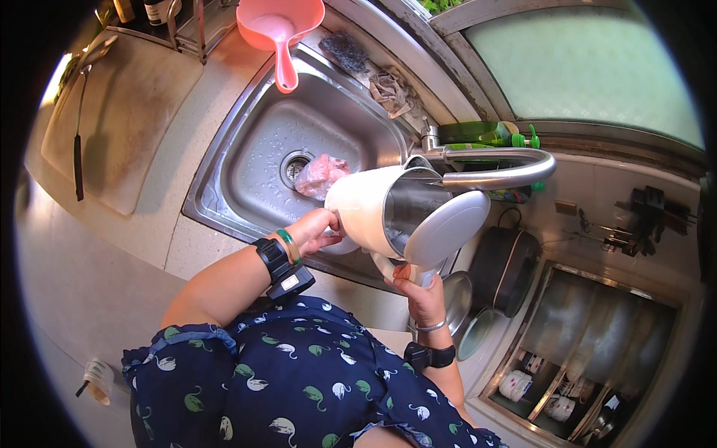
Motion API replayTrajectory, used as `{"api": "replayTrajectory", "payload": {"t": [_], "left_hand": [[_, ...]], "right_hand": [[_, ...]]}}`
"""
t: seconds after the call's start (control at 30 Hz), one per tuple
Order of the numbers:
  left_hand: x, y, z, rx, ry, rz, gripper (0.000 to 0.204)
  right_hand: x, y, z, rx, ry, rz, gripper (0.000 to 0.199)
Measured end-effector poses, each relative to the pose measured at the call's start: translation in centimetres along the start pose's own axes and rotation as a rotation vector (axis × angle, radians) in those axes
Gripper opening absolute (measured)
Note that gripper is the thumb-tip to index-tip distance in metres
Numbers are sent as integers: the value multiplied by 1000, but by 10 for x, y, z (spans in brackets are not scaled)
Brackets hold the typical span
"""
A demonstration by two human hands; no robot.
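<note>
A white electric kettle (360,213) is tilted over the right side of the steel sink (261,142), its lid (449,230) swung wide and its metal inside showing. My right hand (424,297) is closed round the kettle's handle. With bent fingers, my left hand (312,233) grips the kettle at its base end. The steel faucet (515,173) reaches over to the kettle's mouth; whether water runs from it I cannot tell. Beside the drain (296,166) lies a pink lump that looks like meat in a clear plastic bag (320,178), near the kettle's base.
A pink dipper (280,33) rests at the sink's far edge. Behind the sink lie a dark scouring pad (343,51) and a crumpled rag (392,91). Green bottles (478,134) stand behind the faucet. At left, a cutting board (123,112) carries a black-handled utensil (79,142).
</note>
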State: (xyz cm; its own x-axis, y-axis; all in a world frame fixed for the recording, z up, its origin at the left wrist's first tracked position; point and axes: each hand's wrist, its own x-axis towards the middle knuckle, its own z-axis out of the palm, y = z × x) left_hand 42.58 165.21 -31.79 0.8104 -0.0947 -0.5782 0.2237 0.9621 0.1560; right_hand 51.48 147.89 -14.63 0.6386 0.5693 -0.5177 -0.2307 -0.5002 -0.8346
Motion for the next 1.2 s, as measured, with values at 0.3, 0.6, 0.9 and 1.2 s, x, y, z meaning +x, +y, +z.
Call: {"api": "replayTrajectory", "payload": {"t": [0.3, 0.6, 0.9, 1.2], "left_hand": [[-8, 6, 8, 167, 157, -29, 52], [-8, 9, 9, 135, 154, -1, 54], [-7, 7, 8, 138, 139, 18, 53], [-8, 7, 7, 145, 152, 12, 51]], "right_hand": [[-1, 0, -1, 50, 27, 13, 20], [-1, 4, -3, 66, 4, 18, 22], [-2, 5, -2, 62, 0, 14, 20], [-4, 6, -3, 60, -1, 11, 17]]}}
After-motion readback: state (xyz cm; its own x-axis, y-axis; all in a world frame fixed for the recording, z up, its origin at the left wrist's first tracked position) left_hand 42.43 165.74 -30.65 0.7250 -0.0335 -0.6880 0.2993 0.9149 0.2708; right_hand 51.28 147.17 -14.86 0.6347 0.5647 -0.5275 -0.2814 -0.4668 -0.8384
